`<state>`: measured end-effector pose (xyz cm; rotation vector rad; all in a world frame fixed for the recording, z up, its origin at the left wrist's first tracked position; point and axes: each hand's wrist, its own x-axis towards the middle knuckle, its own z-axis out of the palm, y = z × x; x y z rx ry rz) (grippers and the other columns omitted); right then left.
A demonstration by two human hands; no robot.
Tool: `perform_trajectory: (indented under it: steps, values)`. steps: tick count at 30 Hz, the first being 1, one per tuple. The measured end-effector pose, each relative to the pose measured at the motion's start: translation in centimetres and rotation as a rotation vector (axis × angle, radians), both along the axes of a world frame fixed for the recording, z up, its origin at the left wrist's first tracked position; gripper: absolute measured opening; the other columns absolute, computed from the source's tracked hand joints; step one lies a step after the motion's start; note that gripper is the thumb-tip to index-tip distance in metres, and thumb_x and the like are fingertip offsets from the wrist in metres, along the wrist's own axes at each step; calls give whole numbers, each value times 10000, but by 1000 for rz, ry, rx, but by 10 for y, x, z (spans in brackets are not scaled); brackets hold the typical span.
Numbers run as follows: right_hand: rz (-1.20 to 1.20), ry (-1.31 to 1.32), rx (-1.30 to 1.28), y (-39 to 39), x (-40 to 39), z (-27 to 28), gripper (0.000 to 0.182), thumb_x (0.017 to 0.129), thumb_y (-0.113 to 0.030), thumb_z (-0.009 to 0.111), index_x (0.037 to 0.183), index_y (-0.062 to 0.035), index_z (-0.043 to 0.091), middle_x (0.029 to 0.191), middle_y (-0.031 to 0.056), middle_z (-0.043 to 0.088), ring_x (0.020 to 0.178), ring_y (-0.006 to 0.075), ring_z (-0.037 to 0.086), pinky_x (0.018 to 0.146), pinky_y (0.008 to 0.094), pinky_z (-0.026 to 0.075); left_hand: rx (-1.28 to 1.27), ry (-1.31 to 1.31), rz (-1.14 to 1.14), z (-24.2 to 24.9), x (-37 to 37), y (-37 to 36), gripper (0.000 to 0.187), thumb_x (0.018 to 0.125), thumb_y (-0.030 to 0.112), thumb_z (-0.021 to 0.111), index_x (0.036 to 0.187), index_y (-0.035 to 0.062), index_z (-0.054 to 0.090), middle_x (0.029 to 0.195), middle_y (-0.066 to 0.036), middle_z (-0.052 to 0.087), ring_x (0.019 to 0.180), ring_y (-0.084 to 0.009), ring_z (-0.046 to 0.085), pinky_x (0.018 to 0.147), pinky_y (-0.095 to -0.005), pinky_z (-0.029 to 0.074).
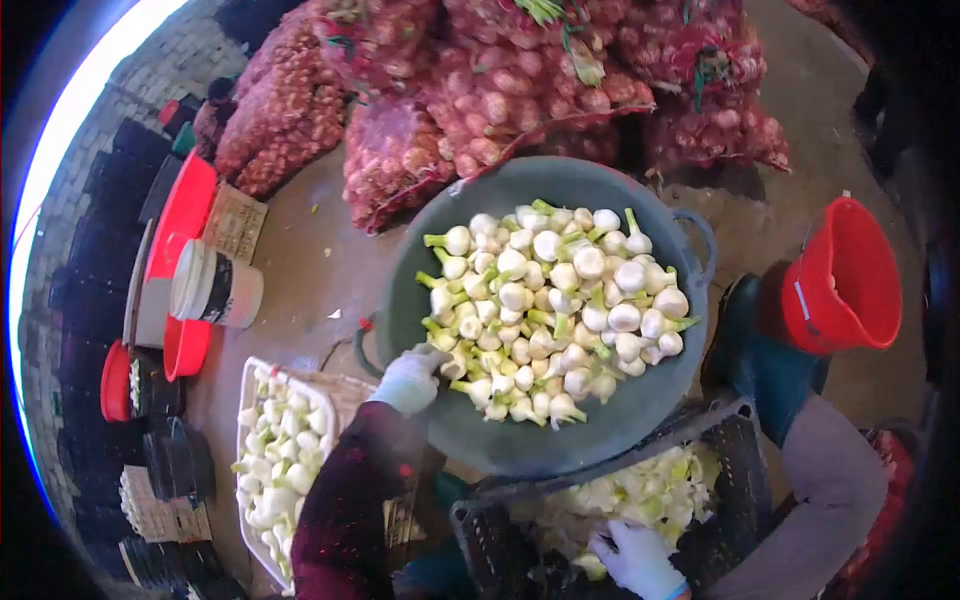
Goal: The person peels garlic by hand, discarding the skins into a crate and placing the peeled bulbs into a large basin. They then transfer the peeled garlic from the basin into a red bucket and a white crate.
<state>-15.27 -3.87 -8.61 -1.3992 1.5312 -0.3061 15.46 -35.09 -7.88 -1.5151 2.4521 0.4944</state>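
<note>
A large grey-green tub (440, 225) holds many trimmed white bulbs (590, 262) with short green stems, probably garlic. My left hand (408, 382), in a white glove, reaches over the tub's left rim, its fingertips by the nearest bulbs. Below the tub, my right hand (635, 562), also gloved, is over a black crate (745, 450) of pale peelings and leaves (650, 490). Its fingers are curled, and what they hold is too unclear to name. A whitish-green piece lies just by its fingertips.
Red net sacks of bulbs (490, 90) are piled behind the tub. A white crate (330, 410) of bulbs stands at left. A red bucket (870, 285) is at right, beside a dark green boot (765, 370). A white bucket (235, 290) and red basins (185, 220) stand farther left.
</note>
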Motion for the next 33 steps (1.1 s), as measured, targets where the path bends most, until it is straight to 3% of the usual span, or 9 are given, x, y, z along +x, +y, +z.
perform_trajectory:
  steps: [2,6,13,15,17,19,23,26,33]
  values:
    - [-120,-33,88,-16,-6,14,291,920,-308,580,914,-19,552,779,264,590,749,454,588,624,507,461,90,-208,-92,-46,-12,-12,346,805,142,566,1149,133,602,1157,-95,579,1062,-311,570,877,-436,463]
    - [-187,-41,-16,-28,-5,12,249,926,-280,557,905,-32,556,754,246,585,714,460,575,603,510,452,-188,-433,-432,-80,-10,-26,315,807,188,584,1118,159,613,1033,-46,575,980,-226,555,753,-377,426]
    - [-174,19,-98,-27,-7,21,267,928,-264,550,952,0,576,776,238,600,723,432,587,596,493,457,-80,-506,-310,-52,-21,-20,302,752,191,662,1041,120,614,1090,-111,588,1060,-284,554,845,-413,433]
    - [-219,-104,-107,-30,-8,35,250,936,-215,567,1009,23,596,762,201,604,698,384,595,603,439,466,-15,-411,-69,-22,-24,-5,384,728,172,716,1079,89,584,1071,-121,588,1028,-256,588,859,-401,459]
    - [-188,-114,-7,-25,-4,24,322,903,-289,591,1137,-71,625,882,195,656,753,392,641,662,459,518,195,535,531,17,-22,29,412,770,103,708,1137,43,531,1028,-101,586,946,-169,606,797,-329,499]
    - [-168,-251,-261,-22,2,28,436,907,-305,568,1291,-105,511,906,191,675,793,396,642,698,502,508,499,1060,812,75,-60,78,287,886,98,600,1147,23,507,959,-112,615,766,-107,589,644,-231,497]
    - [-116,-334,-174,-22,11,81,545,931,-274,543,1429,-114,388,973,219,663,839,402,645,754,511,494,784,1208,1030,119,-98,187,385,968,343,490,1158,9,472,930,-149,641,572,-138,513,486,-238,398]
    - [29,-186,-421,-3,19,77,546,954,-315,506,1446,-132,356,906,203,673,813,397,652,723,506,497,859,1318,1092,121,-109,250,365,962,386,513,1082,42,545,857,-90,646,602,-146,555,473,-245,400]
    - [295,-86,-209,32,19,81,481,997,-392,401,1399,-129,410,813,172,677,755,366,660,624,434,505,757,1279,1336,121,-129,323,307,990,358,460,991,73,575,801,-26,602,560,-102,507,444,-229,351]
